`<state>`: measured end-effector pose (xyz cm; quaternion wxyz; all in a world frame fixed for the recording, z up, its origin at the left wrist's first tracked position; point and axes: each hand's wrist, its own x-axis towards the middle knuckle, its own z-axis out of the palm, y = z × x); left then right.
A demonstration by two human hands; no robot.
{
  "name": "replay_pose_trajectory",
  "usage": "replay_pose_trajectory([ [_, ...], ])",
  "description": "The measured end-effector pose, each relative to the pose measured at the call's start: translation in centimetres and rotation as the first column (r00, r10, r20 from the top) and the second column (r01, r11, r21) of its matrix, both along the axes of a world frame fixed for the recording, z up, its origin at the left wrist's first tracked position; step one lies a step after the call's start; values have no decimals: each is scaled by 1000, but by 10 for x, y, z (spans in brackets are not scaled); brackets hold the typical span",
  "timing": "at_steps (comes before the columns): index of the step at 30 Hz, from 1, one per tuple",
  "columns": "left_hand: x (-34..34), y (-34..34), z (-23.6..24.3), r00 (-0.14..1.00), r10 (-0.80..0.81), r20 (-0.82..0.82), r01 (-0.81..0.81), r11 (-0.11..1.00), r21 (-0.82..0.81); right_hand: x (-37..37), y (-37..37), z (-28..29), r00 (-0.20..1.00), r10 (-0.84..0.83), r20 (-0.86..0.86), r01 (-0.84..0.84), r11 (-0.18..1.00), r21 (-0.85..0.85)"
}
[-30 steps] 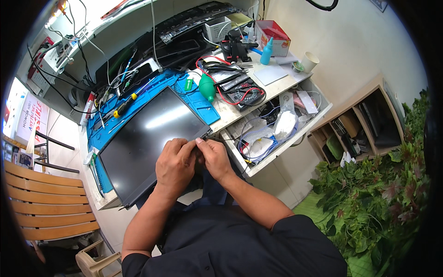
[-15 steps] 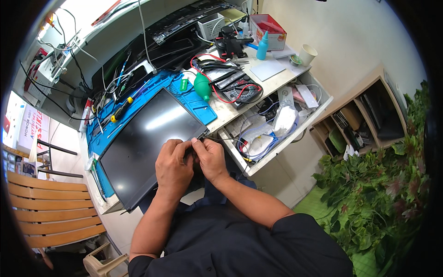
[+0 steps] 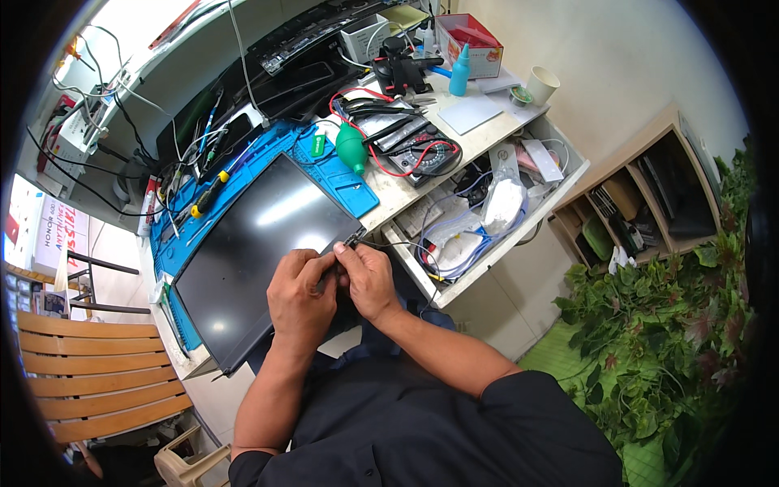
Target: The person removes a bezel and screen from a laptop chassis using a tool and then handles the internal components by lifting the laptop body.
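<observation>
A dark, glossy laptop screen (image 3: pixel 251 252) lies slanted in front of me, partly on a blue work mat (image 3: pixel 350 191), its lower edge toward my body. My left hand (image 3: pixel 302 294) is closed at that edge, its fingers curled against my right hand; what they grip is hidden. My right hand (image 3: pixel 369 284) pinches with thumb and fingers at the screen's right corner, beside a small dark hinge piece (image 3: pixel 355 236). A thin black cable (image 3: pixel 385 243) runs from this corner toward the open drawer.
To the right, an open drawer (image 3: pixel 479 264) holds cables and plastic bags. Behind the screen are a green air blower (image 3: pixel 350 148), a multimeter (image 3: pixel 426 156), a yellow-black screwdriver (image 3: pixel 209 195) and a blue bottle (image 3: pixel 459 73). A wooden chair (image 3: pixel 101 369) stands at left, a shelf (image 3: pixel 649 203) at right.
The whole view has shifted slightly. Both hands stay together at the same corner of the screen, with only a small shift of the fingers.
</observation>
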<state>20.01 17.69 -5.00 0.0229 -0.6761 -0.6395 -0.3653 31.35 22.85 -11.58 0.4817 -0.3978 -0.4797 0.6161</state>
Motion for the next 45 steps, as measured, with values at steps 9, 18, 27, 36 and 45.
replay_pose_trajectory([
  [9, -2, -1, -1, 995, -19, -96, 22, 999, 39, 16, 1, -10, 978, 136, -158, -153, 983, -98],
  [18, -12, -16, 6, 992, 36, -120, -40, 999, -35, 20, 8, 0, 967, 232, -106, -247, 955, -166],
  [27, -15, -18, -2, 990, 9, -142, -7, 1000, 18, 14, 6, 6, 977, 176, -124, -203, 944, -260],
  [36, -20, -30, -1, 984, 32, -173, -31, 999, 6, 10, 1, -1, 973, 155, -169, -196, 945, -261],
  [45, -27, -43, 1, 985, -54, -164, 57, 998, 13, 31, -6, -43, 885, 79, -459, -166, 974, -152],
])
